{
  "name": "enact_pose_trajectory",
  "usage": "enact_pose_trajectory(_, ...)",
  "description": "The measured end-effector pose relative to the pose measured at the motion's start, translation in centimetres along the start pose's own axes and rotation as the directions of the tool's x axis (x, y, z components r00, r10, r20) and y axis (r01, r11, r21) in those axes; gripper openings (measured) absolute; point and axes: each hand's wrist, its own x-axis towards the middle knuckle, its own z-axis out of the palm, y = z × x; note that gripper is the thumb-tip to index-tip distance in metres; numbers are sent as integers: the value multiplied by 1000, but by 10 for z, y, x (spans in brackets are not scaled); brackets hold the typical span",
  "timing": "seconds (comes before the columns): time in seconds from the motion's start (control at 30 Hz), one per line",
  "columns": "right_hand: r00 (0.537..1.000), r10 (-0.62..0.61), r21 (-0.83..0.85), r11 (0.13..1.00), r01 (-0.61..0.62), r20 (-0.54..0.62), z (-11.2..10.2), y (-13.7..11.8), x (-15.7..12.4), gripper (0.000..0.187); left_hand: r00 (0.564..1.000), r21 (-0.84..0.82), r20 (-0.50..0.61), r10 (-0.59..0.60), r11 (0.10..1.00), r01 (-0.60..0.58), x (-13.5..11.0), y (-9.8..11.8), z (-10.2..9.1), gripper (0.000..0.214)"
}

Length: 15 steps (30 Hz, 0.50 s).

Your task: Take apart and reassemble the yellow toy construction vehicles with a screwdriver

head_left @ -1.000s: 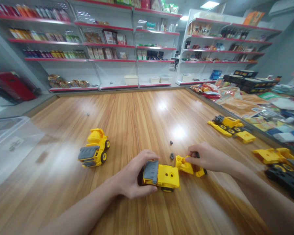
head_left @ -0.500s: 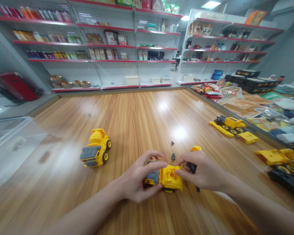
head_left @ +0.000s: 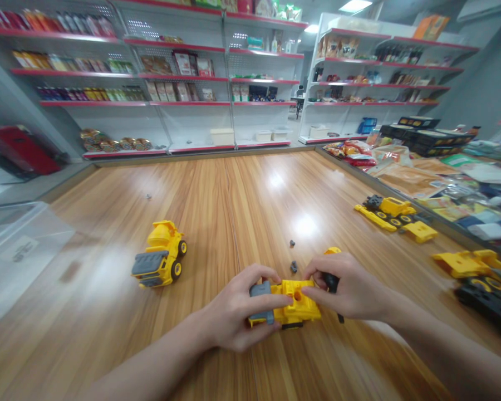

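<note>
My left hand (head_left: 237,312) is closed around the grey end of a yellow toy truck body (head_left: 290,303) on the wooden table (head_left: 217,200). Against the truck's other end, my right hand (head_left: 346,289) pinches a yellow part with a black piece, mostly hidden under the fingers. Two small grey screws (head_left: 293,265) lie just beyond the hands.
A yellow toy mixer truck (head_left: 161,253) stands to the left. Toy truck parts (head_left: 390,213) and a yellow and black toy (head_left: 478,273) lie at the right. A clear plastic bin (head_left: 12,250) sits at the left edge. Packaged goods cover the right side; store shelves stand behind.
My right hand brought the yellow part from the table to the truck body and pressed it against it. My left hand turned and tilted the truck body slightly.
</note>
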Motion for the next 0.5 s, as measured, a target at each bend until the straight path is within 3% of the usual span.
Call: enact_pose_trajectory(0.5,998,-54,11,998,54,23,4,-7,1,13,997,-53,-55,62,996,-65,-3,-2,1,47)
